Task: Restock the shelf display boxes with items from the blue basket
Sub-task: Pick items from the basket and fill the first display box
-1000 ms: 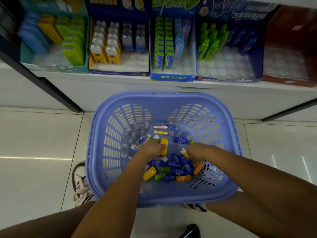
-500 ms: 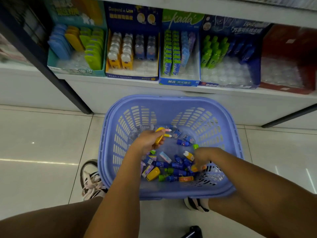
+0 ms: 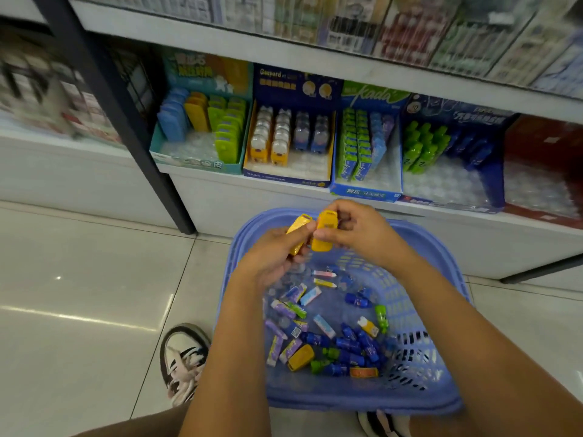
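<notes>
The blue basket (image 3: 441,402) sits on the floor below me, with several small erasers and bottle-shaped items loose in its bottom. Above its far rim, my left hand (image 3: 271,260) grips one yellow eraser (image 3: 298,231). My right hand (image 3: 356,228) pinches a second yellow eraser (image 3: 323,231), and the two pieces touch side by side. On the low shelf stand the display boxes: a teal box (image 3: 195,159) with blue, yellow and green erasers, a navy box (image 3: 287,176), a blue Kada box (image 3: 366,192) and a dark blue box (image 3: 454,203) with green bottles.
A black shelf post (image 3: 126,134) slants down left of the boxes. A red box (image 3: 542,165) stands at the far right of the shelf. A higher shelf (image 3: 315,58) carries blurred packaged goods. My shoe (image 3: 183,361) rests on the tiled floor left of the basket.
Both hands have risen out of the basket, each with a yellow eraser, and met above the far rim. The view has tilted up towards the shelves.
</notes>
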Available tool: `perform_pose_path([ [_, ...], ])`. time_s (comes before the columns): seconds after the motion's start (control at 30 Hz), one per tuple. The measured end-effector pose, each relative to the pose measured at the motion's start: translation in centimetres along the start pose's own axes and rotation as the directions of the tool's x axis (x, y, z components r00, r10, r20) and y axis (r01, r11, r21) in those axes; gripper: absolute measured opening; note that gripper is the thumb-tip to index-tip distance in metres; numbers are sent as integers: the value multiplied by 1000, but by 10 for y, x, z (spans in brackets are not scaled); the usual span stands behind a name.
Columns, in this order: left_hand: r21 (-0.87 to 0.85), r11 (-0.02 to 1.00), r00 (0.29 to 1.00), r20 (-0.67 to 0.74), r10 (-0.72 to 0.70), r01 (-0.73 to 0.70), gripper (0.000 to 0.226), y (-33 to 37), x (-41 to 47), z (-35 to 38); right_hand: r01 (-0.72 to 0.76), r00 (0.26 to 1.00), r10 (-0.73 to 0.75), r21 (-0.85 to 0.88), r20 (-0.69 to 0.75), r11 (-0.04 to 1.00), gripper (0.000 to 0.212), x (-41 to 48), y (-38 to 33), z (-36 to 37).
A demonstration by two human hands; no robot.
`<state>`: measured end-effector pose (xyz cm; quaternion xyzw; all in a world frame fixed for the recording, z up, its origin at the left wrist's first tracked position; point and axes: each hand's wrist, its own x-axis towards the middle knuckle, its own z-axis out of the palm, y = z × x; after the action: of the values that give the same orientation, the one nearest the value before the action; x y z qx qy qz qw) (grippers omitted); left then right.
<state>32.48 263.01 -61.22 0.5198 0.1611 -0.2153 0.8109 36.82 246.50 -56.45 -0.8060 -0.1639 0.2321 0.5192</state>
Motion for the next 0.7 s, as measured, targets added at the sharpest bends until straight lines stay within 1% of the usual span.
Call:
perform_pose_path([
  [0.07,-167,986,1000,17,-24,26,22,13,-5,-7,76,997,-76,40,-1,996,20,8,-18,5],
  [0.13,-285,958,999,30,-32,39,25,25,-12,-15,156,988,-156,56,9,986,24,15,-34,10],
  [0.17,-331,943,999,29,-18,27,28,30,-15,-19,198,980,-198,21,9,980,25,18,-40,14],
  [0.2,-374,928,1000,17,7,0,31,35,-17,-23,245,969,-245,-55,7,968,24,21,-46,19],
  [0.27,-412,906,994,-73,75,-99,27,44,-21,-30,334,940,-340,-235,18,913,20,27,-54,30],
  [0.33,-334,916,962,-226,154,-225,16,52,-22,-36,363,929,-368,-304,40,881,27,32,-61,38],
  [0.37,-254,928,935,-297,194,-274,14,56,-23,-41,338,939,-342,-297,41,893,34,35,-65,40],
  [0.4,-148,940,905,-350,242,-308,13,59,-25,-47,290,956,-291,-253,34,923,38,38,-71,42],
  [0.43,-33,944,880,-374,294,-329,15,63,-28,-53,245,969,-244,-201,32,949,37,43,-75,44],
  [0.47,70,938,866,-364,341,-340,18,67,-31,-59,219,976,-215,-173,38,960,32,48,-80,46],
  [0.5,138,926,863,-337,378,-352,21,71,-34,-65,221,975,-215,-192,50,956,32,54,-85,47],
  [0.57,184,907,855,-305,420,-380,23,80,-39,-73,258,965,-236,-276,111,926,36,67,-96,48],
  [0.6,185,899,842,-317,436,-396,21,84,-41,-76,278,959,-241,-316,152,907,36,75,-102,49],
  [0.67,179,893,801,-394,450,-414,20,89,-42,-79,295,952,-239,-369,189,882,31,93,-111,52],
  [0.7,171,895,773,-454,444,-413,23,91,-41,-81,291,955,-248,-369,161,883,28,105,-115,56],
])
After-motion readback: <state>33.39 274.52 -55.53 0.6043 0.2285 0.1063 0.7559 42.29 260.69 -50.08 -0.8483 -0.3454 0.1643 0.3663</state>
